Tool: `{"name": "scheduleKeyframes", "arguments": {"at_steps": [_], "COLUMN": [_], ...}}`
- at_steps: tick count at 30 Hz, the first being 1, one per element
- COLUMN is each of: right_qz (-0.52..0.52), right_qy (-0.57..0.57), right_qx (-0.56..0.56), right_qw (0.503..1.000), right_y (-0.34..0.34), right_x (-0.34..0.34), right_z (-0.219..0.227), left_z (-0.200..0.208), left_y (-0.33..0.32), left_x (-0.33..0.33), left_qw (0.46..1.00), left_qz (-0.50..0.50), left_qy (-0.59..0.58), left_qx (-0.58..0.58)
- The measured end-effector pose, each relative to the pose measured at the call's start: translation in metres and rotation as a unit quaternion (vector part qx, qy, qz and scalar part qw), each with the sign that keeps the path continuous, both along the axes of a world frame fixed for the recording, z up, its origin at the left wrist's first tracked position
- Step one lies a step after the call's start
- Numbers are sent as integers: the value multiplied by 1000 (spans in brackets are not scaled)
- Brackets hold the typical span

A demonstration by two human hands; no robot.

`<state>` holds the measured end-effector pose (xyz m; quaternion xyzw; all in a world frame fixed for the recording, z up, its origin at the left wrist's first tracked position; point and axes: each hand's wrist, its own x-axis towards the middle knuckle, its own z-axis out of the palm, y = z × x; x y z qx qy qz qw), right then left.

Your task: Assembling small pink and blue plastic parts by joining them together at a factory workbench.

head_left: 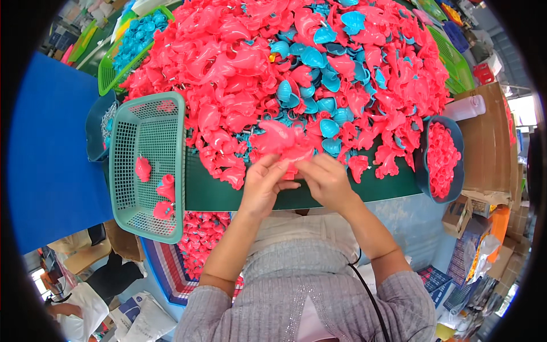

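Both hands meet at the near edge of the green table, over the front of a big heap of pink plastic parts [228,74]. Between the fingertips of my left hand [265,179] and my right hand [327,181] is a glossy pink plastic part [297,154]. Fingers of each hand are closed on it; part of it is hidden by them, and its exact kind is unclear. Shell-shaped blue plastic pieces [329,127] lie among the heap just beyond my hands.
At left stands a green mesh basket [180,171] with a few pink parts inside. Beside it is a dark tub [94,134] of small metal pieces. A dark tub [422,171] of small pink parts sits right, near a cardboard box [484,148]. Far left, a green basket [104,77] holds blue pieces.
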<state>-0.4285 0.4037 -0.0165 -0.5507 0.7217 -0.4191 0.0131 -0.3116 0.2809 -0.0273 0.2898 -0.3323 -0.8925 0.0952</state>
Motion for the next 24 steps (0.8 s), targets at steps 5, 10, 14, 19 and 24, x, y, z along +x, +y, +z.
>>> {"name": "scheduleKeyframes", "arguments": {"at_steps": [5,10,14,19,24], "right_qz": [12,43,-99,-125,-113], "right_qy": [-87,-162,70,150,173], "right_qx": [87,115,98,243,251], "right_qw": [992,979,988,950,946], "right_y": [-5,9,6,-2,-10], "right_x": [-2,8,-3,10,14], "right_z": [-8,-5,-22,-29,-45], "left_z": [10,-4,-17,-26,-26], "left_y": [6,10,9,9,11], "left_x": [-4,22,38,49,48], "left_qw": [993,997,991,993,992], "left_qz": [24,8,29,30,47], "left_qy": [-80,-56,-127,-111,-116], "left_qx": [87,58,-28,-17,-31]}}
